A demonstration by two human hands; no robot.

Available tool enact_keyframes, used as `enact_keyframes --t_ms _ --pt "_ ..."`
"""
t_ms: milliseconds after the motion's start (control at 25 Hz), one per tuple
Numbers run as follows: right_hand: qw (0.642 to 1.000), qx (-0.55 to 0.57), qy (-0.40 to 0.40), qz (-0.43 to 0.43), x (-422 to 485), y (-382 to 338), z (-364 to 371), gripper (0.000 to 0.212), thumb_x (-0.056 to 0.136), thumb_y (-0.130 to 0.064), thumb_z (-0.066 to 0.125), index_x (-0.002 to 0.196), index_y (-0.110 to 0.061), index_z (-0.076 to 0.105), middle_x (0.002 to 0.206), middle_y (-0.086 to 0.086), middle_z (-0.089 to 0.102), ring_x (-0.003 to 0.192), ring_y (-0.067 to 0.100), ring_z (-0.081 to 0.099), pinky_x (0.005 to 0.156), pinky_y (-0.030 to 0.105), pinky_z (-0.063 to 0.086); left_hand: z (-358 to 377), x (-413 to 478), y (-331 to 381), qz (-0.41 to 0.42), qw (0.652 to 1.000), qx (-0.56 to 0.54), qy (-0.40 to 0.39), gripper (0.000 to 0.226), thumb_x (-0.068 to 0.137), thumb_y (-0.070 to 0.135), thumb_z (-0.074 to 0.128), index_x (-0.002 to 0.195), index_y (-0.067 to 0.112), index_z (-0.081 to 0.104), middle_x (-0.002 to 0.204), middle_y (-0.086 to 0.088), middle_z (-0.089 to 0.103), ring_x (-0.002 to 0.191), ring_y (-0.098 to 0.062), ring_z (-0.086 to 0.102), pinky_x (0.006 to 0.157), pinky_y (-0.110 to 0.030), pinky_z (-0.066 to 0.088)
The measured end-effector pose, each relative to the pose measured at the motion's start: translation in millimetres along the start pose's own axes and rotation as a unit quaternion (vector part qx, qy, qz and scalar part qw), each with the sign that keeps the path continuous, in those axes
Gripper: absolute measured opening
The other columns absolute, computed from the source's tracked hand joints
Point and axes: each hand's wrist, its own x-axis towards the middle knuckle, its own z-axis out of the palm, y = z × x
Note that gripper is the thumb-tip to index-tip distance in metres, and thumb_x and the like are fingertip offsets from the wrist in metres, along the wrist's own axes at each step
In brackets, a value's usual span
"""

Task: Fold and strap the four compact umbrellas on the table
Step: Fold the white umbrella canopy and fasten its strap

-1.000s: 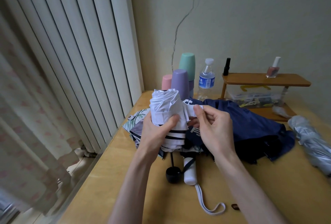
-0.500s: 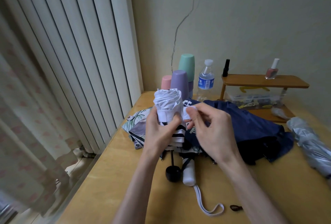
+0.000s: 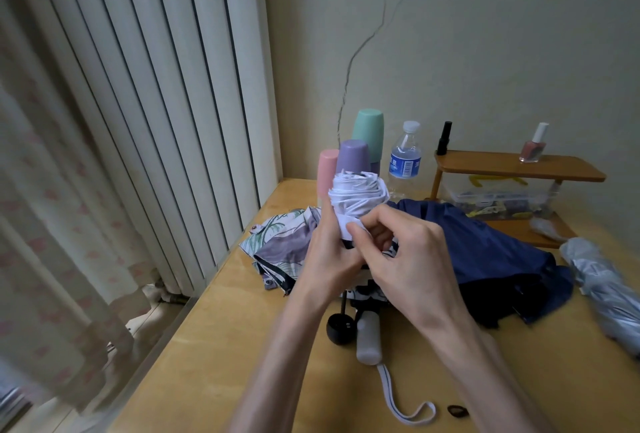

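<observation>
I hold a rolled white umbrella (image 3: 358, 195) upright above the wooden table (image 3: 214, 356), its white handle (image 3: 369, 339) and wrist loop hanging below. My left hand (image 3: 327, 259) grips the rolled canopy from the left. My right hand (image 3: 401, 256) pinches the umbrella's white strap against the roll's front. Behind it a navy umbrella (image 3: 485, 249) lies loosely spread. A leaf-print umbrella (image 3: 280, 242) lies unfolded at the left, and a black handle knob (image 3: 340, 328) sits beside the white handle. A silver umbrella (image 3: 602, 280) lies rolled at the right edge.
Pink, purple and green cups (image 3: 353, 155) and a water bottle (image 3: 404, 157) stand at the back. A small wooden shelf (image 3: 519, 168) holds nail polish over a clear box. A small dark hair tie (image 3: 457, 411) lies near the front. Vertical blinds and a curtain border the left.
My right hand has brought the strap leftward across the roll's front and now presses it there. The umbrella has turned a little in my left hand.
</observation>
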Motion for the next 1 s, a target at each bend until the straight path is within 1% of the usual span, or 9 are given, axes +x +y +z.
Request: enact_keyframes --t_ms 120,200,320,400,640,720,800,880,1000 --pt "0.999 0.01 -0.013 0.028 2.8 3.7 -7.2 0.013 0.096 -0.02 0.075 0.085 -0.014 0.071 0.076 -0.011 0.069 0.071 0.008 0.067 0.065 0.024 0.053 -5.0 -2.4 0.7 -0.008 0.998 0.016 -0.056 0.065 0.09 0.004 0.077 0.141 0.018 0.038 0.111 0.011 0.074 0.101 -0.004 0.07 0.088 -0.029 0.058" --pt "0.999 -0.004 -0.03 0.031 3.8 5.9 -8.9 0.008 0.095 -0.02 0.077 0.089 -0.017 0.072 0.077 -0.013 0.071 0.073 0.006 0.069 0.067 0.027 0.056 -19.3 -3.6 6.1 -0.031 0.994 -0.014 -0.107 0.066 0.094 0.001 0.071 0.148 0.021 0.037 0.11 0.001 0.073 0.097 -0.01 0.067 0.086 -0.027 0.058" --pt "0.998 0.014 -0.042 0.047 4.3 8.2 -9.2 0.003 0.094 -0.02 0.078 0.094 -0.02 0.074 0.079 -0.015 0.073 0.077 0.003 0.071 0.068 0.025 0.058 -36.0 -6.7 9.5 -0.025 0.986 -0.075 -0.147 0.059 0.103 0.002 0.067 0.153 0.023 0.043 0.136 0.001 0.069 0.13 -0.016 0.064 0.11 -0.034 0.052" --pt "0.996 0.042 -0.048 0.059 3.9 8.6 -11.8 0.002 0.096 -0.019 0.075 0.097 -0.02 0.074 0.08 -0.015 0.073 0.08 0.003 0.072 0.07 0.025 0.058 -37.7 -7.5 5.5 -0.009 0.984 -0.11 -0.143 0.057 0.101 0.001 0.067 0.152 0.015 0.048 0.145 -0.004 0.066 0.139 -0.021 0.059 0.114 -0.039 0.048" --pt "0.99 0.1 -0.06 0.078 4.2 7.7 -7.3 0.005 0.102 -0.017 0.068 0.097 -0.015 0.069 0.08 -0.017 0.069 0.083 0.008 0.07 0.068 0.019 0.052 -29.3 -7.4 -7.2 -0.004 0.985 -0.165 -0.042 0.058 0.085 0.002 0.083 0.139 0.012 0.063 0.126 -0.008 0.076 0.117 -0.025 0.072 0.098 -0.038 0.058" --pt "0.985 0.132 -0.065 0.088 3.8 8.9 -4.7 0.006 0.104 -0.018 0.067 0.099 -0.015 0.067 0.085 -0.013 0.071 0.086 0.013 0.071 0.072 0.026 0.057 -24.8 -9.2 -9.6 -0.043 0.981 -0.186 -0.035 0.046 0.084 0.011 0.087 0.127 0.012 0.07 0.112 -0.005 0.079 0.097 -0.029 0.074 0.081 -0.033 0.061" --pt "0.982 0.152 -0.075 0.087 3.2 10.0 -4.5 0.008 0.105 -0.018 0.065 0.1 -0.013 0.065 0.088 -0.009 0.071 0.087 0.014 0.07 0.073 0.027 0.057 -19.3 -10.8 -8.0 -0.084 0.975 -0.201 -0.048 0.027 0.088 0.02 0.084 0.112 0.011 0.074 0.087 -0.004 0.072 0.073 -0.026 0.062 0.058 -0.028 0.052" --pt "0.984 0.143 -0.072 0.073 2.8 10.4 -4.9 0.012 0.106 -0.02 0.063 0.098 -0.011 0.063 0.086 -0.006 0.068 0.084 0.016 0.068 0.069 0.027 0.056 -16.8 -10.7 -8.0 -0.083 0.976 -0.195 -0.044 0.022 0.092 0.019 0.08 0.111 0.011 0.075 0.085 -0.005 0.073 0.071 -0.02 0.065 0.058 -0.027 0.052" --pt "0.99 0.109 -0.003 0.094 1.9 12.6 -4.4 0.016 0.105 -0.02 0.065 0.092 -0.011 0.061 0.076 -0.002 0.069 0.071 0.014 0.07 0.063 0.024 0.055 -12.9 -8.9 -10.1 -0.081 0.985 -0.155 0.005 0.027 0.089 0.02 0.082 0.112 0.009 0.073 0.096 -0.019 0.077 0.084 -0.024 0.073 0.071 -0.036 0.059"
